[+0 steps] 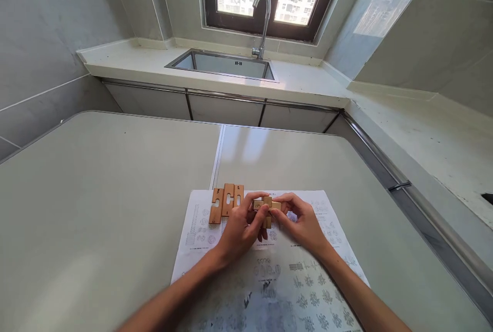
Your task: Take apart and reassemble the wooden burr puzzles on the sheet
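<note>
Between my two hands is a partly joined wooden burr puzzle [267, 201], its light blocks crossing one another. My left hand [246, 221] is closed around its left side, with the thumb at the front. My right hand [300, 219] pinches the block end on the right between thumb and fingers. Part of the puzzle is hidden behind my fingers. Just left of my left hand lie three flat notched wooden pieces [228, 199] side by side, with handwritten numbers on them. Beneath everything is a printed instruction sheet [316, 270] with line diagrams.
The pale table [96, 193] has a seam [217, 155] running away from me. Beyond it a white counter [304, 78] holds a steel sink [227, 65] with a tall faucet [264, 21] under a window. Another counter [431, 137] runs along the right.
</note>
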A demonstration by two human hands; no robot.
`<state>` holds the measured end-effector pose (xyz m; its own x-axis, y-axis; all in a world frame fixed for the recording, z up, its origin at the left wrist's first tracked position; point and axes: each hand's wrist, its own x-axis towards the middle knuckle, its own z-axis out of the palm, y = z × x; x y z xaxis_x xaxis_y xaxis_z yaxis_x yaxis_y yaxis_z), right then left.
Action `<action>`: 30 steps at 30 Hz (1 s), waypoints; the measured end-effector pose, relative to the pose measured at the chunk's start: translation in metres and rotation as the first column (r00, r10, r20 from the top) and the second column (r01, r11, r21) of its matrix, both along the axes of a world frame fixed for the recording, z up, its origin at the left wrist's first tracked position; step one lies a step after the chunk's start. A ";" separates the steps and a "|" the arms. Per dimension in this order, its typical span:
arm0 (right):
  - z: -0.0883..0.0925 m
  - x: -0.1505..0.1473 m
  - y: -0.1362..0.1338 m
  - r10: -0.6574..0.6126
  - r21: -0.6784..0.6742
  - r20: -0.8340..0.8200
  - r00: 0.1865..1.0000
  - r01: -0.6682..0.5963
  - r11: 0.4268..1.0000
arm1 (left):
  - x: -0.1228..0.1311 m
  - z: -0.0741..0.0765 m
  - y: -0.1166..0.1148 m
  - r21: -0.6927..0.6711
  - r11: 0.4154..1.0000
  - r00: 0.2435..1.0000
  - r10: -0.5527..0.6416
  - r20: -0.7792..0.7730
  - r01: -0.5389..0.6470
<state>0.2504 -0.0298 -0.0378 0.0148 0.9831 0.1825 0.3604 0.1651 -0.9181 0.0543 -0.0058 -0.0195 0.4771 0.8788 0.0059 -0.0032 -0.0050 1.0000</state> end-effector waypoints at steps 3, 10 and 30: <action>0.001 -0.002 -0.001 0.013 0.018 0.025 1.000 -0.014 1.000 | -0.001 -0.001 0.002 0.006 1.000 0.999 -0.024 0.030 0.024; 0.005 -0.003 -0.003 0.092 0.006 0.054 0.994 -0.092 0.996 | -0.004 0.001 0.002 0.069 0.996 0.998 -0.057 0.040 0.054; 0.011 0.001 -0.003 0.181 -0.120 -0.191 0.965 -0.206 0.971 | -0.004 -0.008 0.000 0.260 0.959 0.993 -0.101 -0.057 0.112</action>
<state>0.2516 -0.0327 -0.0268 -0.1583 0.9858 0.0568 0.1634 0.0829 -0.9831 0.0502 -0.0058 -0.0273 0.5728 0.7931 0.2069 0.0249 -0.2692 0.9628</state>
